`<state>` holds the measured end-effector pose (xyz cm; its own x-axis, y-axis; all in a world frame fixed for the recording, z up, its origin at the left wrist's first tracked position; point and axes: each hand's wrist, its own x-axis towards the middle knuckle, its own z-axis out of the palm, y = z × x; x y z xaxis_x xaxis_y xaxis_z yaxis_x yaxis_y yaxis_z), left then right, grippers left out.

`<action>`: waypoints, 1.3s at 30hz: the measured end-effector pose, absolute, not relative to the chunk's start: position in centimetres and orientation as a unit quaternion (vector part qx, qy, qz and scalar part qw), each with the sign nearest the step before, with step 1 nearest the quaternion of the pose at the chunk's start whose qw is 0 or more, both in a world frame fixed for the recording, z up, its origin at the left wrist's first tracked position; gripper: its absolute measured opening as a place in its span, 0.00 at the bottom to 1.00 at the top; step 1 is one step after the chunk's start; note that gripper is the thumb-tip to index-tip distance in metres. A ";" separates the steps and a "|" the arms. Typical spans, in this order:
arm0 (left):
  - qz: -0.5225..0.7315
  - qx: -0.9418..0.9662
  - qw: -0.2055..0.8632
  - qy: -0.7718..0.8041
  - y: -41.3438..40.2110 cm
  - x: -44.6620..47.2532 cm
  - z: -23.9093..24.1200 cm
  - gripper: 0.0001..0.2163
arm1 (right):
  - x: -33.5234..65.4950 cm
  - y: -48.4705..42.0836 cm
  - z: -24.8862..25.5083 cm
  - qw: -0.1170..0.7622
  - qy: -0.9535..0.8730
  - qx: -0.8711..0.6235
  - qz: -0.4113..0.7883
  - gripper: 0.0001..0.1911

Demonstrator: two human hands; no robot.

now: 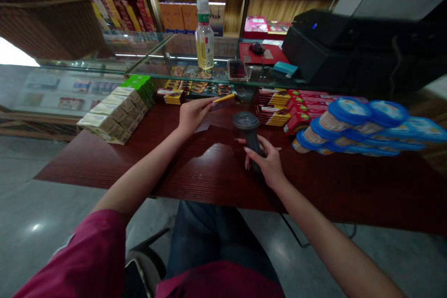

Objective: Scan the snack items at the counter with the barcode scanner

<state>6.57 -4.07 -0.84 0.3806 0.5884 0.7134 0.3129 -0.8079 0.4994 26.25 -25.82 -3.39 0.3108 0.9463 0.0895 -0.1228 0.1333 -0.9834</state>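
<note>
One yellow pack [224, 99] pinched in left hand [193, 114], one scanner [248, 132] gripped by right hand [267, 163].

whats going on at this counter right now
A person seated at a dark red wooden counter holds a flat yellow pack in the left hand and grips a dark grey handheld barcode scanner with the right hand, its head near the pack. Stacked cartons lie to the left, blue-lidded tubs to the right.
</note>
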 end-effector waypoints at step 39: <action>0.378 0.783 0.024 0.494 5.9 -4.2 -5.7 0.26 | 20.1 -16.7 -2.1 0.609 -0.394 -0.412 0.551 0.25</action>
<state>-4.22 5.94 -5.70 0.2270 0.7913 0.5677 0.7544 -0.5115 0.4114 20.13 -16.68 -2.10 0.0819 0.9963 0.0267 -0.3460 0.0535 -0.9367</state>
